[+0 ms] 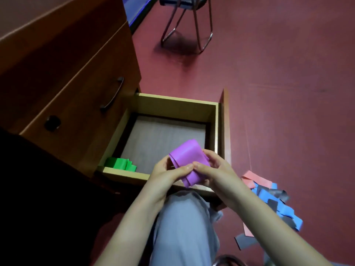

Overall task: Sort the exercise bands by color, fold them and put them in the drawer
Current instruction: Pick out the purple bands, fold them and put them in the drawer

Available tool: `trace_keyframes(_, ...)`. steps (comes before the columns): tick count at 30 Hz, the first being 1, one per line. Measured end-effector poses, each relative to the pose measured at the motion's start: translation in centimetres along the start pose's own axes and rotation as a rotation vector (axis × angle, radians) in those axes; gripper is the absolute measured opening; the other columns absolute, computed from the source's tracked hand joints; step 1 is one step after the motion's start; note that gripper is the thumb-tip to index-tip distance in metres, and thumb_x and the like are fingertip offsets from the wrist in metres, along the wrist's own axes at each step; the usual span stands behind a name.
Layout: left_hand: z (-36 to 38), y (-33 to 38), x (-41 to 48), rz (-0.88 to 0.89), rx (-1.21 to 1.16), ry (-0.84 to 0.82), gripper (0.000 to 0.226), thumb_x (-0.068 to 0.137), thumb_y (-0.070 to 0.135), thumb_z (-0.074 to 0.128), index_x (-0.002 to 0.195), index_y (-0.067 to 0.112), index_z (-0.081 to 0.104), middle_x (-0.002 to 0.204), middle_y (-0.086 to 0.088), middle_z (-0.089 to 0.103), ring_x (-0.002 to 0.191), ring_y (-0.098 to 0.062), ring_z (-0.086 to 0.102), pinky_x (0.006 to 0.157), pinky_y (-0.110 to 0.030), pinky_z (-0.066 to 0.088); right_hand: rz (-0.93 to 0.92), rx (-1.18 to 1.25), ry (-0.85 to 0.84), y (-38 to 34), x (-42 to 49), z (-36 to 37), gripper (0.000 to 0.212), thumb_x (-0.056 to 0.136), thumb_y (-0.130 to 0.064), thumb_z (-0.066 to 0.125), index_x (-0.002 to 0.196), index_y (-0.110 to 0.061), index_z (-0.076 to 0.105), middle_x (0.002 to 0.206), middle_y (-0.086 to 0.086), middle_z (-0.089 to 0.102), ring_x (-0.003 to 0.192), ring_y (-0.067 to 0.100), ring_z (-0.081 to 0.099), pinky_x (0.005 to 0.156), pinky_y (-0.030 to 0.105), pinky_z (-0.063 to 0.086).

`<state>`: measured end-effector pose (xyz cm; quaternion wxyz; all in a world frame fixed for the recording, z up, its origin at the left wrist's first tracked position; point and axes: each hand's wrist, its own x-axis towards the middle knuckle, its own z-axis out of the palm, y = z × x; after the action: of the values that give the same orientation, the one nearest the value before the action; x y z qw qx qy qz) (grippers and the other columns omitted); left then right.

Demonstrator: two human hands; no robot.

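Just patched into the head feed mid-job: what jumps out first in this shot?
A bright purple stretchy exercise band, partly folded, is held in the grip of both the left hand and the right hand over the open wooden drawer. Folded green bands sit in the drawer's near-left corner. A loose pile of blue, grey and pink bands lies on the red floor to the right.
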<state>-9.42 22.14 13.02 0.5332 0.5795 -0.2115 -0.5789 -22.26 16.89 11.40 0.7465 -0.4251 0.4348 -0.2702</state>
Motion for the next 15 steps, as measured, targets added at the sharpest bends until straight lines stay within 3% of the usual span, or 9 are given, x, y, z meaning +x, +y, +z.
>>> trace_keyframes(4,-4.0,0.2,4.7,0.032,0.141,0.147,0.047,0.068,0.007,0.072,0.112,0.003,0.057,0.099,-0.011,0.065,0.088,-0.018,0.061,0.081,-0.027,0.049,0.06,-0.072,-0.041,0.5,6.7,2.7,0.036,0.083,-0.007,0.061,0.118,-0.012,0.053,0.108,0.01,0.061,0.084,0.017,0.062,0.074,0.035,0.055)
trace_keyframes(6,-6.1,0.5,7.0,0.059,0.173,0.254,0.048,0.079,-0.003,0.063,0.124,0.002,0.047,0.112,-0.011,0.059,0.095,-0.015,0.058,0.081,-0.018,0.045,0.093,-0.1,-0.065,0.9,10.6,4.4,0.032,0.084,-0.007,0.059,0.115,-0.012,0.052,0.106,0.01,0.058,0.077,0.015,0.061,0.065,0.029,0.054)
trace_keyframes(9,-9.5,0.4,9.3,0.062,0.22,0.417,0.051,0.086,-0.003,0.052,0.134,0.005,0.038,0.136,-0.014,0.045,0.118,-0.016,0.046,0.093,-0.023,0.035,0.138,-0.196,-0.093,2.2,15.6,6.7,0.035,0.085,-0.006,0.057,0.119,-0.011,0.049,0.097,0.004,0.054,0.071,0.011,0.054,0.056,0.023,0.049)
trace_keyframes(12,-12.5,-0.5,10.9,0.061,0.324,0.486,0.045,0.087,-0.003,0.048,0.131,0.005,0.043,0.133,-0.012,0.047,0.113,-0.015,0.046,0.089,-0.024,0.034,0.208,-0.232,-0.1,4.5,20.0,8.9,0.039,0.086,-0.004,0.056,0.124,-0.007,0.047,0.093,0.003,0.053,0.071,0.012,0.052,0.05,0.022,0.049)
trace_keyframes(15,-14.7,-1.6,12.5,0.046,0.395,0.534,0.04,0.086,-0.007,0.047,0.125,0.005,0.048,0.119,-0.006,0.051,0.108,-0.015,0.047,0.082,-0.017,0.038,0.271,-0.282,-0.129,6.9,24.1,11.6,0.04,0.084,-0.003,0.058,0.123,-0.005,0.046,0.103,0.01,0.05,0.089,0.023,0.053,0.06,0.033,0.049)
